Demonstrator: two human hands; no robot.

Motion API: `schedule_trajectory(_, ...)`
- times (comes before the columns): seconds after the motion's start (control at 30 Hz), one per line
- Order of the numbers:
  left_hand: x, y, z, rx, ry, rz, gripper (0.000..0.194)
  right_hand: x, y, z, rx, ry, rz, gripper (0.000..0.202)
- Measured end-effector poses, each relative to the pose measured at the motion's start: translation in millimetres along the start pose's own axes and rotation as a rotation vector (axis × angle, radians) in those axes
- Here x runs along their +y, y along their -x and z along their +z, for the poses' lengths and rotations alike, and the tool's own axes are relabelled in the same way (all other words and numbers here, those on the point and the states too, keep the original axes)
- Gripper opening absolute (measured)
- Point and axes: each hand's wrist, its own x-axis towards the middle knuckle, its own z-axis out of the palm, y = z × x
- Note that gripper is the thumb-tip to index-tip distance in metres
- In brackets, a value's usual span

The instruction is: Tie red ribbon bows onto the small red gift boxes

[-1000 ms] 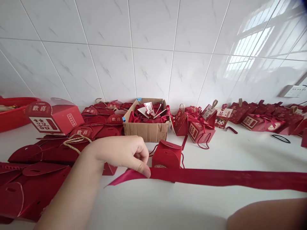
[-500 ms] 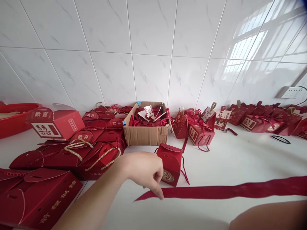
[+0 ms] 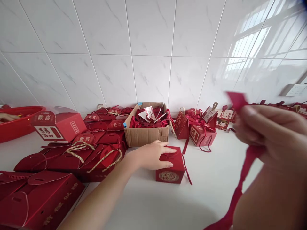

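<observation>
Resting left hand (image 3: 153, 156) on top of small red box (image 3: 176, 167), just below center of frame, laying outspread fingers across its lid. Pinching red ribbon (image 3: 246, 167) in closed fingers of right hand (image 3: 275, 137), right side of frame, pointing 1 end upward, trailing rest toward bottom edge. Noting clustered red boxes (image 3: 63, 159) at left, cardboard box (image 3: 146, 137) mid-frame, behind small red box.

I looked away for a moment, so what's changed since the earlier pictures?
The left hand let go of the ribbon and moved onto the small red box. The right hand came into view, raised, holding the ribbon, which now hangs down instead of stretching sideways. The carton and stacked boxes stayed put.
</observation>
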Motion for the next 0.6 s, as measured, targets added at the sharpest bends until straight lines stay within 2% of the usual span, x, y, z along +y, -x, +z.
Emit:
schedule_trajectory(0.03, 3, 3, 1.0, 0.027, -0.048, -0.063, 0.055, -10, -13, 14, -0.023, 0.044, 0.009, 0.039)
schedule_trajectory(0.1, 9, 13, 1.1, 0.063, -0.126, -0.19, 0.059, -21, -31, 38, -0.243, 0.166, 0.056, 0.044)
schedule_trajectory(0.17, 14, 24, -1.2, 0.045, -0.163, -0.286, 0.062, -19, -40, 55, -0.443, 0.277, 0.123, 0.045)
schedule_trajectory(0.23, 16, 33, -5.4, 0.032, -0.172, -0.321, 0.062, -11, -44, 67, -0.603, 0.36, 0.161, 0.044)
schedule_trajectory(0.3, 14, 37, -10.1, 0.073, -0.172, -0.296, 0.066, -2, -47, 75, -0.724, 0.439, 0.19, 0.043)
schedule_trajectory(0.37, 9, 37, -13.6, 0.125, -0.165, -0.233, 0.075, 5, -50, 80, -0.81, 0.499, 0.212, 0.042)
schedule_trajectory(0.43, 2, 33, -15.0, 0.123, -0.162, -0.164, 0.077, 9, -53, 84, -0.859, 0.527, 0.219, 0.041)
schedule_trajectory(0.6, -6, 21, -12.3, 0.026, -0.117, -0.094, 0.05, 23, -56, 94, -0.884, 0.472, 0.211, 0.04)
